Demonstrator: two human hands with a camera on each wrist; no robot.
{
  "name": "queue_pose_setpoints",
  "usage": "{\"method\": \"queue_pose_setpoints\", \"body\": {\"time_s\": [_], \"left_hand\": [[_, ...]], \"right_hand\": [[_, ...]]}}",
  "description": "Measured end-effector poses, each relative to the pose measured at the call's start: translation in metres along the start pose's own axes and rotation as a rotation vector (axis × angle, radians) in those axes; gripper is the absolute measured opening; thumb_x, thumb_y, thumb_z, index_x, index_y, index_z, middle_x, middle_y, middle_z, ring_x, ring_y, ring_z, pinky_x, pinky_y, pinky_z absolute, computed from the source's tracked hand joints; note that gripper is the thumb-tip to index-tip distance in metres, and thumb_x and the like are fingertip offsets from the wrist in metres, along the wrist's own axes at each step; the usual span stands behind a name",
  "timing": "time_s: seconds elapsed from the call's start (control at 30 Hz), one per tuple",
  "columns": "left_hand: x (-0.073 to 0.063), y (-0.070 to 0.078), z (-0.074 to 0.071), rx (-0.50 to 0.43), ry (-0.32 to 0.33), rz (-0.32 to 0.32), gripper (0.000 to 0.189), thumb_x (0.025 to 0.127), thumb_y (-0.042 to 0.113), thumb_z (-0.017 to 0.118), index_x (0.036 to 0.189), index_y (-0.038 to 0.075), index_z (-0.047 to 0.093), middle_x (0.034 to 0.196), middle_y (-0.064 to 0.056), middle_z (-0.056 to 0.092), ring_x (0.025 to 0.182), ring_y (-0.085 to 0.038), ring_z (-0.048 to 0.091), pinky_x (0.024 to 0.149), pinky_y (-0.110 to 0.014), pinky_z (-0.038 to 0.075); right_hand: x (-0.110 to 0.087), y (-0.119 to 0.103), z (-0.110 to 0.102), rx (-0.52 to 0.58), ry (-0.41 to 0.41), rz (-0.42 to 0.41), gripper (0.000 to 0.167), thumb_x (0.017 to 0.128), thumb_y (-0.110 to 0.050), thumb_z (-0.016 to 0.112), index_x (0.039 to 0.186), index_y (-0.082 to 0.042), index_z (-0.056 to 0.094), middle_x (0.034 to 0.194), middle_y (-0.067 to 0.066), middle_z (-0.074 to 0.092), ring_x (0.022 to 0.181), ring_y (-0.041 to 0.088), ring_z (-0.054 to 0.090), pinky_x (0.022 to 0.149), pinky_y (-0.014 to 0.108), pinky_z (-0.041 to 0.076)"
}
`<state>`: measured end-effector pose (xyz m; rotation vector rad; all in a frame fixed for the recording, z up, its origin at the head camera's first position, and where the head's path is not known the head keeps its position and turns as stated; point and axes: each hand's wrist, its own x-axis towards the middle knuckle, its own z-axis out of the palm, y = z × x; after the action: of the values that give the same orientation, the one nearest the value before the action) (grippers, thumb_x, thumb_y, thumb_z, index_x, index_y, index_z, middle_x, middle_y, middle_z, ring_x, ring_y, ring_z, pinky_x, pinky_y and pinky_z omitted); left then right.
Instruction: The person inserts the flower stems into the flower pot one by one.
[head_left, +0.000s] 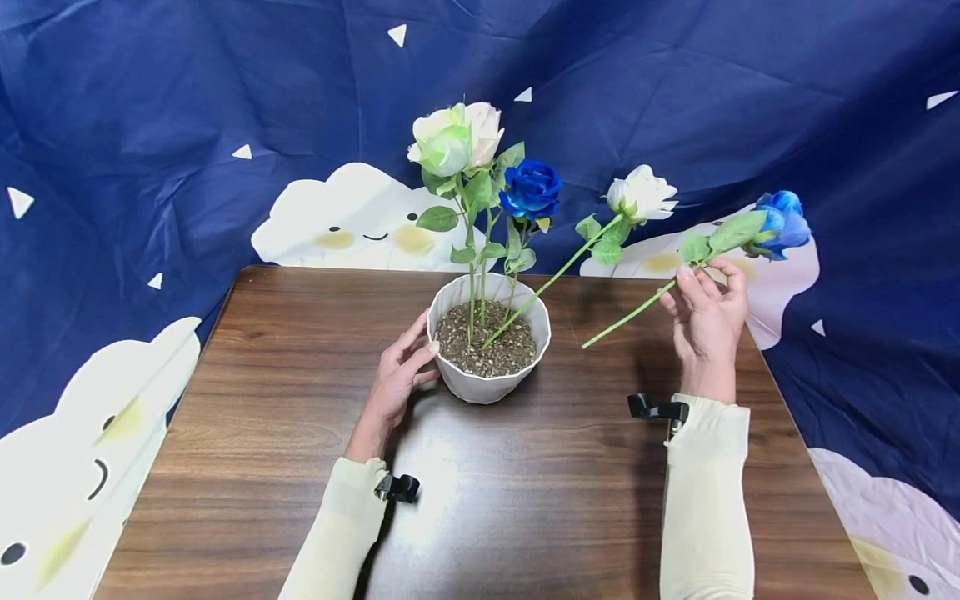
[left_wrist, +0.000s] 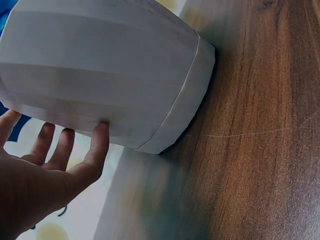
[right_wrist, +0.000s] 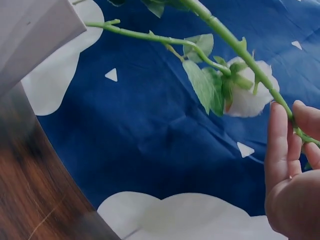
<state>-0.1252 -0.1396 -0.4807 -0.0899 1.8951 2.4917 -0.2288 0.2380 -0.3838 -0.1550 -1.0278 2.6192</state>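
My left hand rests against the left side of a white faceted pot filled with brown soil. In the left wrist view its spread fingers touch the pot wall. With thumb and fingers my right hand pinches the green stem of a light blue artificial rose, held tilted in the air right of the pot, its bare stem end pointing down-left. Upright in the soil are a green-white rose, a pale pink rose and a deep blue rose. A white rose leans far right.
The pot stands near the back edge of a brown wooden table. Behind it hangs a navy cloth printed with smiling clouds and white triangles. The leaning white rose reaches between the pot and my right hand.
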Motion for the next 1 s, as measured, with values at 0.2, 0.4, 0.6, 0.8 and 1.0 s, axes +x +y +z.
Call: {"method": "queue_pose_setpoints", "body": {"time_s": [0.2, 0.4, 0.6, 0.8, 1.0], "left_hand": [[0.0, 0.0, 0.0, -0.006, 0.0, 0.0, 0.059, 0.099, 0.014, 0.062, 0.155, 0.02, 0.044, 0.147, -0.023, 0.05, 0.122, -0.033, 0.056, 0.092, -0.057, 0.053], [0.0, 0.002, 0.001, -0.007, -0.001, 0.001, 0.059, 0.099, 0.013, 0.061, 0.155, 0.019, 0.044, 0.146, -0.023, 0.05, 0.121, -0.032, 0.056, 0.091, -0.057, 0.053], [0.0, 0.002, 0.001, 0.001, 0.006, -0.005, 0.058, 0.099, 0.013, 0.061, 0.155, 0.019, 0.044, 0.144, -0.023, 0.052, 0.121, -0.031, 0.056, 0.091, -0.056, 0.053], [0.0, 0.002, 0.001, 0.0, 0.01, -0.008, 0.058, 0.099, 0.014, 0.061, 0.155, 0.02, 0.045, 0.143, -0.023, 0.053, 0.12, -0.032, 0.056, 0.092, -0.056, 0.053], [0.0, 0.001, 0.0, -0.002, 0.006, -0.002, 0.059, 0.099, 0.014, 0.062, 0.155, 0.019, 0.044, 0.146, -0.021, 0.051, 0.122, -0.033, 0.056, 0.092, -0.058, 0.053]], "right_hand": [[-0.004, 0.004, 0.01, 0.024, -0.057, -0.004, 0.039, 0.085, 0.021, 0.067, 0.112, -0.002, 0.049, 0.082, 0.017, 0.061, 0.062, 0.026, 0.068, 0.047, 0.032, 0.058], [-0.008, 0.008, 0.021, 0.031, -0.078, -0.018, 0.04, 0.084, 0.021, 0.067, 0.111, -0.003, 0.049, 0.082, 0.018, 0.064, 0.061, 0.027, 0.068, 0.046, 0.034, 0.058], [-0.011, 0.011, 0.03, 0.014, -0.088, -0.047, 0.044, 0.081, 0.022, 0.07, 0.111, -0.003, 0.049, 0.082, 0.017, 0.063, 0.065, 0.027, 0.069, 0.047, 0.035, 0.058], [-0.014, 0.017, 0.039, -0.036, -0.105, -0.076, 0.044, 0.081, 0.022, 0.071, 0.111, -0.002, 0.049, 0.082, 0.017, 0.061, 0.068, 0.027, 0.068, 0.048, 0.034, 0.058], [-0.018, 0.024, 0.047, -0.083, -0.128, -0.095, 0.042, 0.081, 0.024, 0.068, 0.109, -0.002, 0.05, 0.083, 0.016, 0.06, 0.07, 0.028, 0.069, 0.047, 0.032, 0.058]]}}
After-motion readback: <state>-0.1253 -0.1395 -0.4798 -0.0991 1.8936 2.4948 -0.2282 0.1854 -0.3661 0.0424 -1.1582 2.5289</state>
